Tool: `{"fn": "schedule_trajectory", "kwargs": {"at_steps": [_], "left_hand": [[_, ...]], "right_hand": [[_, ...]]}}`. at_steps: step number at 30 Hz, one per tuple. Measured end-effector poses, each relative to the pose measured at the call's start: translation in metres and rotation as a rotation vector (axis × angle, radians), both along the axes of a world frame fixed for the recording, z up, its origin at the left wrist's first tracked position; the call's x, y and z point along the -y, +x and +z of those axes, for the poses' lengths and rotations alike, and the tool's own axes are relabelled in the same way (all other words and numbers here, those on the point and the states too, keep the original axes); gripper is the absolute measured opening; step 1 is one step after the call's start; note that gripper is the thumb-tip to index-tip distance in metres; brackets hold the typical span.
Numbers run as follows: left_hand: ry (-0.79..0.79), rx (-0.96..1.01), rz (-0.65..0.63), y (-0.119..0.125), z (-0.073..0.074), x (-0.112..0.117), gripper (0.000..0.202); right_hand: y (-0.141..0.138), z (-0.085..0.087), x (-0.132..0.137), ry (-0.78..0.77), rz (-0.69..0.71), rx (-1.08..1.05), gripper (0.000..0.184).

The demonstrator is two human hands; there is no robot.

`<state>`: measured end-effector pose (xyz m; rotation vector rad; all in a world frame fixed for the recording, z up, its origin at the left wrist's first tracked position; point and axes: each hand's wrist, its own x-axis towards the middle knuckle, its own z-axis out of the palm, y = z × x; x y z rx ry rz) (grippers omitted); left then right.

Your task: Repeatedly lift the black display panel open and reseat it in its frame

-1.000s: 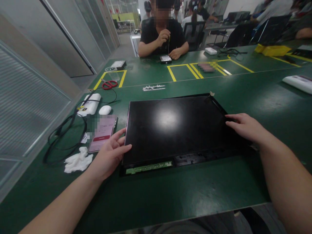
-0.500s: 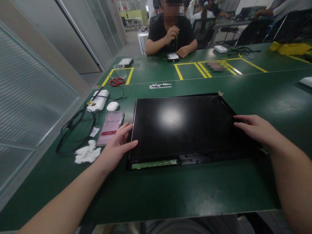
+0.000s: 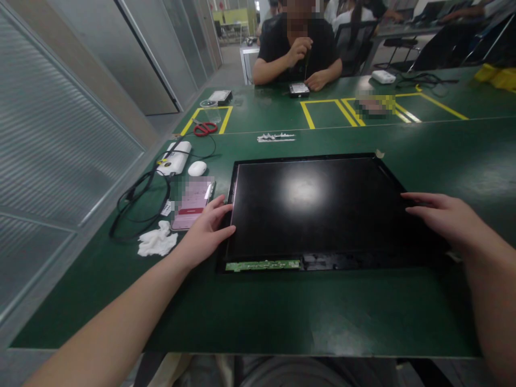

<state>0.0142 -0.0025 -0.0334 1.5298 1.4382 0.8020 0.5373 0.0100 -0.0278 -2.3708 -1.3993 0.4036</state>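
A large black display panel (image 3: 318,207) lies flat on the green table (image 3: 282,312), a thin green circuit strip (image 3: 263,265) showing along its near edge. My left hand (image 3: 203,234) rests at the panel's left edge, fingers stretched out and touching the rim. Over on the panel's right edge my right hand (image 3: 445,219) lies with fingers extended flat. Neither hand grips anything.
Left of the panel lie a phone (image 3: 192,202), a crumpled white cloth (image 3: 157,244), looped black cable (image 3: 137,207), a white mouse (image 3: 197,168) and a white box (image 3: 174,158). Red scissors (image 3: 205,128) sit further back. Across the table a person (image 3: 298,51) works on a small device (image 3: 299,89).
The view has swung left, shifting everything rightward in frame. The raised left side of the panel has come down into its frame. Both hands stay at its side edges.
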Motion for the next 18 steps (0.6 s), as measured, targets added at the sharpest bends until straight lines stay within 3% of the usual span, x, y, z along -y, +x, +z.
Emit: {"fn": "schedule_trajectory", "kwargs": {"at_steps": [3,7,14,18], "left_hand": [[0.021,-0.034,-0.023,-0.001,-0.0012,0.0,0.055],[0.049,-0.041,-0.037,-0.0022,-0.004,-0.0001,0.056],[0.113,-0.154,-0.125,-0.0048,-0.0051,-0.0045,0.06],[0.151,-0.227,-0.18,-0.0091,-0.0049,-0.0072,0.065]], "right_hand": [[-0.0082,0.0055,0.0011,-0.028,-0.118,-0.11,0.055],[-0.0115,0.0074,0.0011,-0.012,-0.16,-0.167,0.055],[-0.0106,0.0078,0.0011,-0.013,-0.118,-0.114,0.054],[-0.0119,0.0103,-0.0011,-0.1,-0.064,-0.018,0.06]]}}
